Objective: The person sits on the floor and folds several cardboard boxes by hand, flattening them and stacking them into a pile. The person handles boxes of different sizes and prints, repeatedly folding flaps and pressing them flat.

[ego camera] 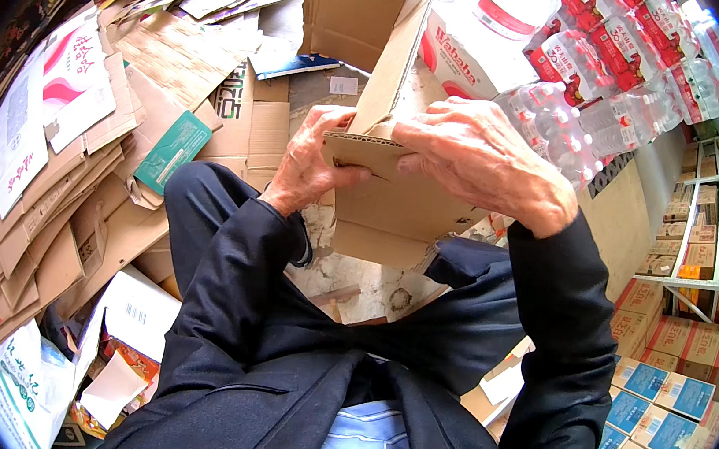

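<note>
A brown corrugated cardboard box is held up between my knees, with a flap facing me and a side wall rising beyond it. My left hand grips its left corner, the thumb lying on the near face and the fingers behind the edge. At the top edge, my right hand bends over the cardboard, its fingertips against the fold near the corner. The near face has a small tear below the top edge. Part of the box's interior is hidden behind my right hand.
Stacked flattened cardboard fills the left side. Shrink-wrapped water bottles and a white Wahaha carton stand ahead and to the right. Shelves with goods and stacked cartons line the far right. A plastic bag lies lower left.
</note>
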Motion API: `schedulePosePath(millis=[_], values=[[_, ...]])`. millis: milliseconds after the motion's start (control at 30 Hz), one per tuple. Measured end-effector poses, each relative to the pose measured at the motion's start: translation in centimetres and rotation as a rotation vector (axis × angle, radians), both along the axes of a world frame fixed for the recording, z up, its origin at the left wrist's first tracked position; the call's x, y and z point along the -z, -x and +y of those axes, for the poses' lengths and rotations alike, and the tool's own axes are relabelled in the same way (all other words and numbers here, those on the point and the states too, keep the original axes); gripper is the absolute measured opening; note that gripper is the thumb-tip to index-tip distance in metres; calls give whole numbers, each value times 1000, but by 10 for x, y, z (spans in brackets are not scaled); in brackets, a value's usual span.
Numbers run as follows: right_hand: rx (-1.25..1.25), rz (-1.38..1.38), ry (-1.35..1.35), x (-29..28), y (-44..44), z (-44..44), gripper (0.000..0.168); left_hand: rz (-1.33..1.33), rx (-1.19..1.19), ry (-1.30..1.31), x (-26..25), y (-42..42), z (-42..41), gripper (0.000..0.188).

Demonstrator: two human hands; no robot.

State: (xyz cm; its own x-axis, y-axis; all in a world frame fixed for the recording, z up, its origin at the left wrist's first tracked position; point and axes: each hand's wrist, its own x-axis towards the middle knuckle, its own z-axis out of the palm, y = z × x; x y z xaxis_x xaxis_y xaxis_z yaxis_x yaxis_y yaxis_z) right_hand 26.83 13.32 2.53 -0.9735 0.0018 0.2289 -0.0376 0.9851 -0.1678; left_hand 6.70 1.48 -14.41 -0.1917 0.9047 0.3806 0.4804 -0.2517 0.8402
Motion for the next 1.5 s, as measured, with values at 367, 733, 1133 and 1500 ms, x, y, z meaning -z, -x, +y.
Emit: schedulePosePath(millis=[367, 733, 1133, 1500], values=[[-126, 123, -316, -41, 17, 4, 40, -375, 45, 11, -50, -1, 13, 84], [-90, -15, -257, -56, 13, 1, 46, -354, 123, 23, -35, -9, 9, 95], [-87, 172, -88, -37, 15, -7, 32, -633, -92, -89, -52, -32, -22, 46], [539, 963, 848, 2, -117, 58, 17, -716, -169, -449, -42, 103, -58, 49]])
